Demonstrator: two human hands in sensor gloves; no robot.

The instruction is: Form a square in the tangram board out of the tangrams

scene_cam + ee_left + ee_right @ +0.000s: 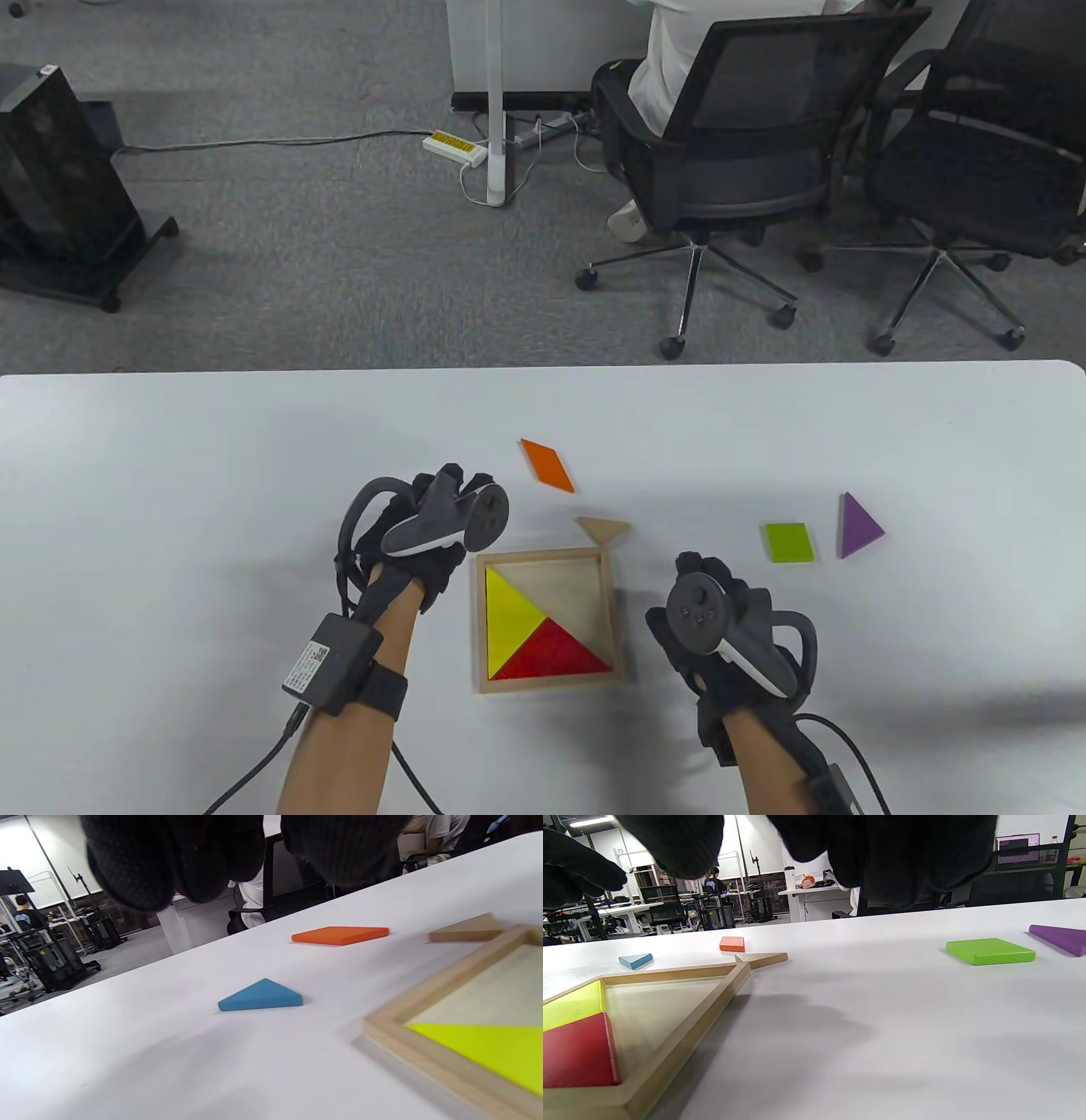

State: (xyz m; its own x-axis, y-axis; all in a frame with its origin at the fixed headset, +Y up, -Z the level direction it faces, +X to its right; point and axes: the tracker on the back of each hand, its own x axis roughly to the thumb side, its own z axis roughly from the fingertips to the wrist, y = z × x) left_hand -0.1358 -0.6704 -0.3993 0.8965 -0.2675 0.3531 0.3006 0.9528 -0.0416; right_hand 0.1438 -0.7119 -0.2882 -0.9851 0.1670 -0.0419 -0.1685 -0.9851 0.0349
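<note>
So the board (550,621) sits low in the middle of the table view on the white table (170,509), with the yellow triangle (509,615) filling its left part and the red triangle (553,654) along the bottom, the two touching; the rest of the tray is bare wood. The left hand (424,531) hovers just left of the board's top left corner, fingers loosely curled with nothing in them as far as I can see, and in its wrist view the fingertips (169,866) hang over a blue triangle (261,996) lying flat on the table, not touching it. The right hand (721,628) is just right of the board, also relaxed and holding nothing. A wood-colored triangle (604,529) rests right against the board's top right corner. The orange parallelogram (547,464) is further up, above the board. Over on the right, the green square (789,542) and purple triangle (857,526) sit side by side, well apart from the board.
</note>
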